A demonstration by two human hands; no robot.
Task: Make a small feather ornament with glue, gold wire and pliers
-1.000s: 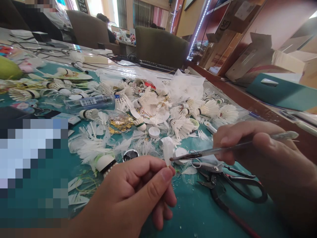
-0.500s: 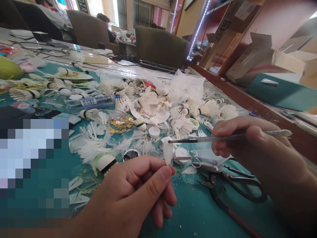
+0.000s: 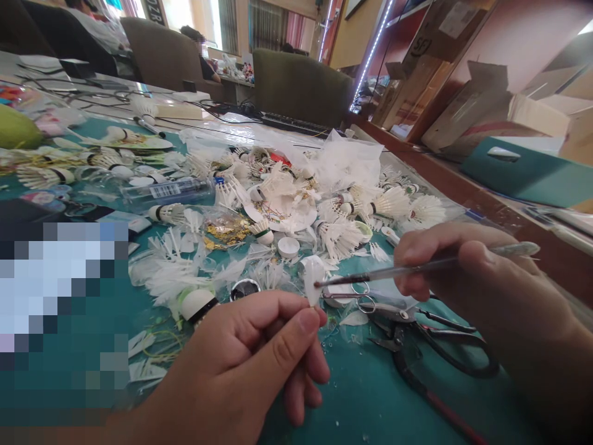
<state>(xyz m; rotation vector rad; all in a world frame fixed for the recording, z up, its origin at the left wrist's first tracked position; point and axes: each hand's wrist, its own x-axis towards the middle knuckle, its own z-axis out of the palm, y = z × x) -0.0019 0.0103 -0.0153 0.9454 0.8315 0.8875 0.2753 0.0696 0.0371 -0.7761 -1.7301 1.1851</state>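
Observation:
Between thumb and forefinger, my left hand point(image 3: 273, 358) pinches the base of a small white feather point(image 3: 312, 279), which stands upright. My right hand point(image 3: 482, 278) grips a thin paintbrush point(image 3: 407, 270) like a pen. Its dark tip lies against the feather's face, or just in front of it. Behind the feather are a small pair of scissors point(image 3: 367, 296) and a round white lid point(image 3: 338, 289). Below my right hand lie dark-handled pliers or cutters point(image 3: 403, 334). An open pot with dark contents point(image 3: 245, 289) sits beyond my left hand.
Shuttlecocks point(image 3: 340, 232) and loose feathers point(image 3: 171, 266) cover much of the green mat point(image 3: 361, 395). A bag of gold flakes point(image 3: 227, 228) and a plastic bottle point(image 3: 171, 188) lie among them. Cardboard boxes point(image 3: 445, 62) stand at the right; a person point(image 3: 204, 59) sits far back.
The brush tip has moved down the feather, from near its top to its lower middle. My right hand has tilted slightly; my left hand is nearly still.

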